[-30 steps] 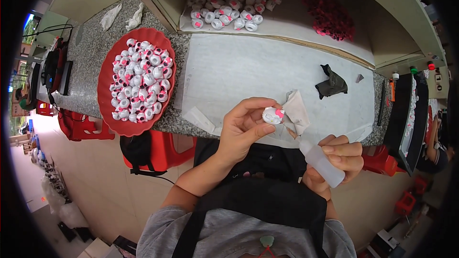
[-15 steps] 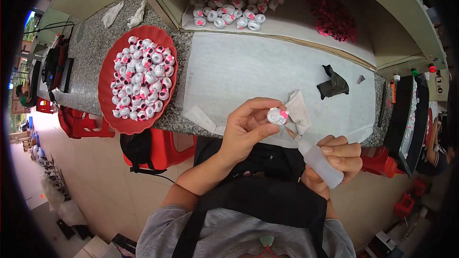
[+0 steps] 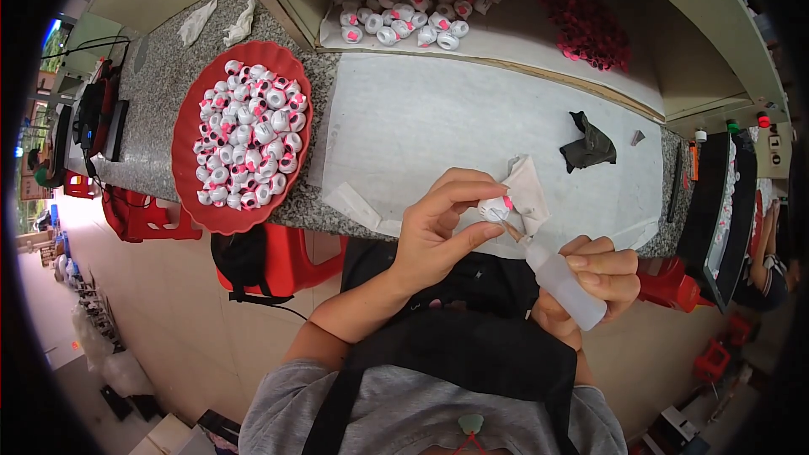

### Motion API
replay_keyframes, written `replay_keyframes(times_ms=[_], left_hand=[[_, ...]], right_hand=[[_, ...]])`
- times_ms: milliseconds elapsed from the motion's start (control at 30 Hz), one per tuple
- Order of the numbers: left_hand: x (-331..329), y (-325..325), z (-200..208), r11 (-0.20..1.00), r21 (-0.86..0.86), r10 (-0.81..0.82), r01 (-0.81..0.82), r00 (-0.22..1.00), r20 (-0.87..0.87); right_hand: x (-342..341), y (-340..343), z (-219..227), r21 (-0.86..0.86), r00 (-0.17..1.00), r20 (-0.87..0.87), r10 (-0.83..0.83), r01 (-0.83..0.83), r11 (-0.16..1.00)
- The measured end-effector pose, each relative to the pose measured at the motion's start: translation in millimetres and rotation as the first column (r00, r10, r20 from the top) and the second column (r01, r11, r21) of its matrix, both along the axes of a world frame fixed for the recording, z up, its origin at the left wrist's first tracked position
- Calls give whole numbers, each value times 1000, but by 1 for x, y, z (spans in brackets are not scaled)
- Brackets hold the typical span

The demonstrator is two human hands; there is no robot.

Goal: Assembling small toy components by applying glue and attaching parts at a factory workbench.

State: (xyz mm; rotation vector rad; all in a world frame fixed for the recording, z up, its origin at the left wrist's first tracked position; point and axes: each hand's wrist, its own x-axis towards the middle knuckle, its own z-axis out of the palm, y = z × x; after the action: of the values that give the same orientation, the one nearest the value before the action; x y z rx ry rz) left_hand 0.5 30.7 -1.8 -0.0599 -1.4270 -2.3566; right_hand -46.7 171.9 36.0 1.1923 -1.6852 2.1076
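Between the thumb and fingers of my left hand (image 3: 442,223) is a small round white piece (image 3: 494,208) with a pink patch on its upper right. My right hand (image 3: 602,274) is wrapped round a translucent squeeze bottle (image 3: 563,286), tilted with its narrow brownish nozzle (image 3: 511,230) toward the piece. The nozzle's tip is at the piece's lower right edge; whether it touches I cannot tell. Just behind the piece is a crumpled white cloth (image 3: 527,187); whether fingers also hold it cannot be made out.
A red scalloped bowl (image 3: 185,152) heaped with similar white-and-pink pieces stands at left. White paper (image 3: 404,126) covers the worktop, with a black scrap (image 3: 588,147) at right. Under the shelf lie more white pieces (image 3: 421,8) and a dark pink pile (image 3: 583,25). A dark-edged tray (image 3: 712,211) stands at far right.
The round piece has turned a little in my left fingers, and its pink patch sits further right. The bottle's nozzle is now nearer to it. My right hand has barely moved.
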Motion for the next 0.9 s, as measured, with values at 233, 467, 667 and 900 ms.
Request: replay_keyframes(times_ms=[233,467,667,900], left_hand=[[0,-2,1,989,-131,64,-66,998,-22],[-1,-6,1,978,-189,77,-84,996,-45],[-3,-31,1,956,-95,280,-279,960,-9],[2,-36,2,955,6,295,-296,953,64]], right_hand=[[-2,3,1,13,998,-1,59,-59,998],[-3,1,2,49,998,-19,-62,63,997],[-50,4,-5,115,986,81,-143,133,984],[-177,-23,-16,522,954,256,-155,-2,853]])
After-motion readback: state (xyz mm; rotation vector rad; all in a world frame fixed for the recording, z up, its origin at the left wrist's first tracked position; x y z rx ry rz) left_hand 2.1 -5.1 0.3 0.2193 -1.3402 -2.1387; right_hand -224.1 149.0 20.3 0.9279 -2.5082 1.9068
